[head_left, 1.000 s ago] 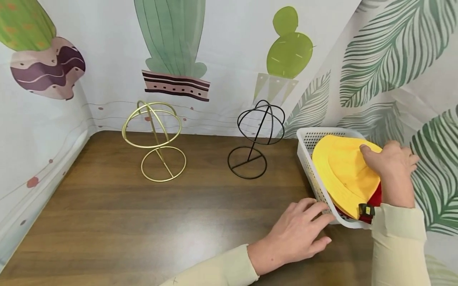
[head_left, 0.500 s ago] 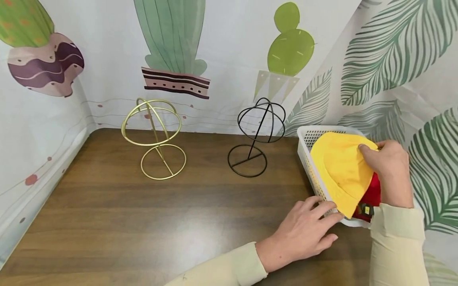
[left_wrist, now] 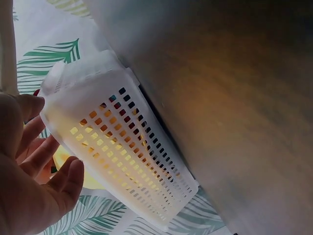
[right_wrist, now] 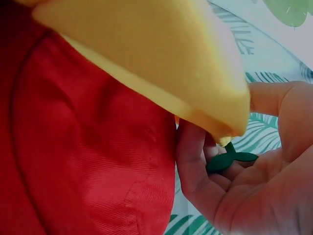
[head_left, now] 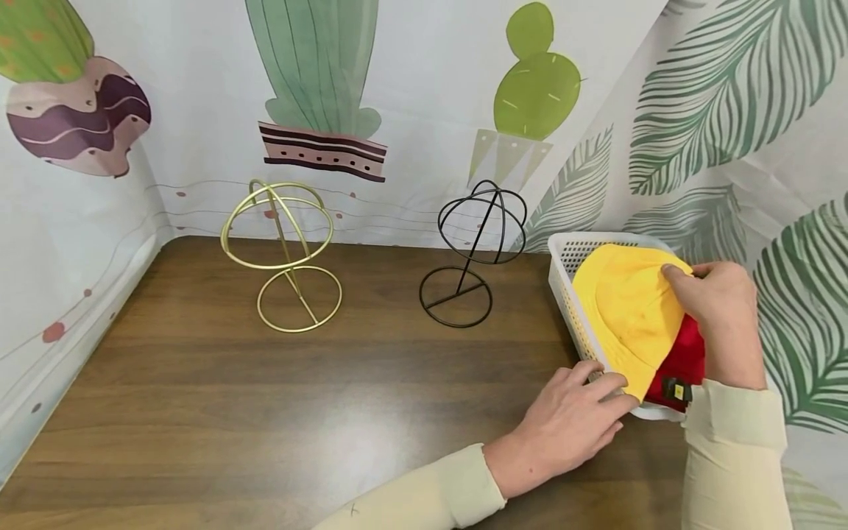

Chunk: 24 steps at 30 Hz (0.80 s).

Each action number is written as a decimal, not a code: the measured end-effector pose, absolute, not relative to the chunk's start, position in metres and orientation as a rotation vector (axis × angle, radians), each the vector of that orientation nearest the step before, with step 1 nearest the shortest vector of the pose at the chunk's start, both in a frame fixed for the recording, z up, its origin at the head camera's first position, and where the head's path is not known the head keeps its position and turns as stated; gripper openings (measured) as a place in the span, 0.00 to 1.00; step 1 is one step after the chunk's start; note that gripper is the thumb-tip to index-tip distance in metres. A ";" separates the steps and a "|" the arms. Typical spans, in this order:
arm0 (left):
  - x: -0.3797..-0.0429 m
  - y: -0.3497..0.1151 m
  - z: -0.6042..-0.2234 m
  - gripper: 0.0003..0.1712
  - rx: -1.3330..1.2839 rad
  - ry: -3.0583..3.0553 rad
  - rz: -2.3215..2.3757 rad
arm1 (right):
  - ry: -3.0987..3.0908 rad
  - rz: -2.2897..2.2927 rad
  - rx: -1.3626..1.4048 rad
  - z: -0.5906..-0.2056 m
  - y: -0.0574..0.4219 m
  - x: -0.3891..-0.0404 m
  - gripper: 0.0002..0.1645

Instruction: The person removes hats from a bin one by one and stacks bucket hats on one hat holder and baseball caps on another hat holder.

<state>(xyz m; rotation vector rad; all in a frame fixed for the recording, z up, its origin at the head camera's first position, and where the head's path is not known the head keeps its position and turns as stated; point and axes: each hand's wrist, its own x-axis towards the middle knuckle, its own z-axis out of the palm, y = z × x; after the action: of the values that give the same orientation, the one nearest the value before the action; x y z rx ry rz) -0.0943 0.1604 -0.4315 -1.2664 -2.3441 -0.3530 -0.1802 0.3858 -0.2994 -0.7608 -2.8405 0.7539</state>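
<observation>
A yellow bucket hat (head_left: 639, 305) is partly lifted over the white basket (head_left: 573, 302), its brim near the left rim. My right hand (head_left: 725, 316) pinches its crown between thumb and fingers. In the right wrist view a green leaf-shaped piece (right_wrist: 230, 159) sticks out at the hat's tip, by the curled fingers. Below lies a red cloth hat (head_left: 685, 361) bearing a black-and-yellow tag (head_left: 677, 389). My left hand (head_left: 563, 419) is at the basket's near left corner, fingers loosely bent at the rim and brim; in the left wrist view they show no clear grip.
A gold wire hat stand (head_left: 281, 250) stands toward the back left of the wooden table (head_left: 298, 412). A black wire hat stand (head_left: 473, 250) is between it and the basket. Cloth with cactus and leaf prints (head_left: 430, 96) hangs behind and at the sides.
My right hand has drawn the yellow hat up and left, uncovering more of the red one. My left hand has shifted slightly right, closer to the brim, with its thumb nearer the fingers.
</observation>
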 end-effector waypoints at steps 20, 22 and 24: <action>-0.105 0.168 -0.425 0.10 -1.177 -2.319 -0.353 | -2.659 0.910 -0.720 -0.298 0.366 -0.179 0.40; -0.105 0.169 -0.425 0.10 -1.172 -2.318 -0.357 | -2.631 0.919 -0.709 -0.296 0.363 -0.178 0.39; -0.105 0.169 -0.426 0.09 -1.165 -2.313 -0.364 | -2.604 0.917 -0.701 -0.294 0.361 -0.177 0.37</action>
<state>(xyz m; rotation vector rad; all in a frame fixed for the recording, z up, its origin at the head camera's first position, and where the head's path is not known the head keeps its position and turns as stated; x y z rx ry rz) -0.1050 0.1690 -0.4255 -1.1645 -2.3132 -0.3643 -0.1771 0.3610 -0.2943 -0.7013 -2.6045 0.9168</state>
